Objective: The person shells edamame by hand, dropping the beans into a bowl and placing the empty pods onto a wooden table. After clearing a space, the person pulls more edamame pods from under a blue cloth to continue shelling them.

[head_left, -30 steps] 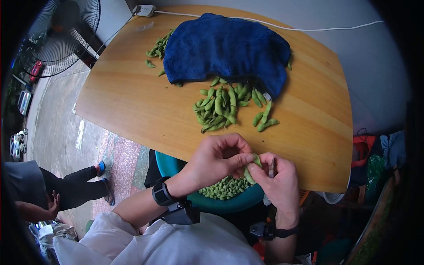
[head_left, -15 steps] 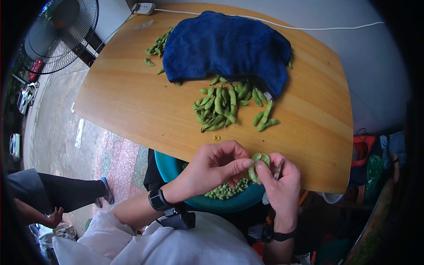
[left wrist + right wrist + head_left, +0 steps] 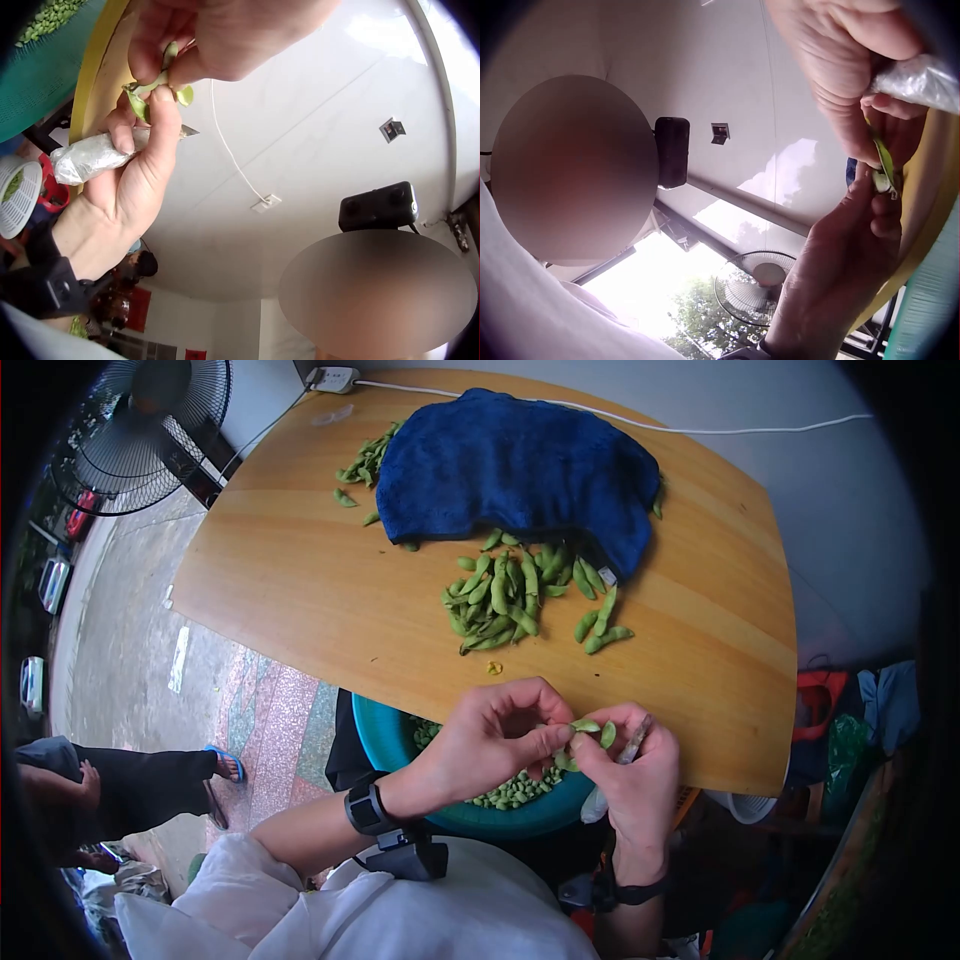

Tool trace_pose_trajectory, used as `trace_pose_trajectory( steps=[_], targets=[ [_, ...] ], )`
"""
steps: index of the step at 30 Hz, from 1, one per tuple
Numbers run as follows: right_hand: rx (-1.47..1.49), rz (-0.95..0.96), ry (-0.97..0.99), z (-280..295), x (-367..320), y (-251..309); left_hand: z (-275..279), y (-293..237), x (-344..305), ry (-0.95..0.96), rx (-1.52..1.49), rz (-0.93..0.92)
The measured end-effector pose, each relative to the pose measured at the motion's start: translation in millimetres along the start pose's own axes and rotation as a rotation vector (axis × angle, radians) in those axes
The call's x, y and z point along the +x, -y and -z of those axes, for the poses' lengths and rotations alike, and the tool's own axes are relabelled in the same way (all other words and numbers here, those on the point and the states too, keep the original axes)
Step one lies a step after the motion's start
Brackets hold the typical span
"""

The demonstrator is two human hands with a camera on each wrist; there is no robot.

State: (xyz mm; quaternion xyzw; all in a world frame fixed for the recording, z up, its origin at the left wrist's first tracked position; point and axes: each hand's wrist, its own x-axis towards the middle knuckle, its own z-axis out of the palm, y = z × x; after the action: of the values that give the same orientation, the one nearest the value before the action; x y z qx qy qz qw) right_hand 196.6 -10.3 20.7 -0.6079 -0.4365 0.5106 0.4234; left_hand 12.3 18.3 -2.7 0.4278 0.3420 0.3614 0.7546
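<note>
An edamame pod [image 3: 588,727], split open with its pale inside showing, is pinched between both hands over the table's near edge. My left hand [image 3: 490,732] pinches one end with thumb and fingertips. On the other side my right hand [image 3: 642,785] holds the pod with its thumb. That hand also grips a small knife [image 3: 94,157], its handle wrapped in clear plastic and its pointed blade sticking out past the thumb in the left wrist view. Below the hands, a green basin [image 3: 372,732] holds shelled beans [image 3: 520,792]. Unopened pods [image 3: 492,600] are heaped beyond the hands.
A blue towel [image 3: 515,465] covers part of the wooden table [image 3: 290,575], with more pods [image 3: 368,460] at its left edge. A white cord [image 3: 690,430] runs from a power strip [image 3: 332,378]. A fan [image 3: 150,430] and another person's legs [image 3: 150,790] are at left.
The pod was closed at first, then spread open between the hands; its halves now stand apart. A small yellow scrap has appeared on the table near the pod heap.
</note>
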Motion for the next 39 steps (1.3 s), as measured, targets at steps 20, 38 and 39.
trace_pose_trajectory(
  steps=[20,38,39],
  targets=[
    [-1.038,-0.055,-0.124,149.7,-59.6,10.8,19.2,-25.2,-3.3,-0.041,1.368,-0.679],
    [-0.453,0.060,0.188,27.6,20.0,17.9,24.0,15.9,-13.7,-0.074,1.542,-0.944],
    [-0.454,0.154,0.197,24.6,24.3,14.3,22.6,20.0,-14.2,-0.136,1.526,-0.946]
  ],
)
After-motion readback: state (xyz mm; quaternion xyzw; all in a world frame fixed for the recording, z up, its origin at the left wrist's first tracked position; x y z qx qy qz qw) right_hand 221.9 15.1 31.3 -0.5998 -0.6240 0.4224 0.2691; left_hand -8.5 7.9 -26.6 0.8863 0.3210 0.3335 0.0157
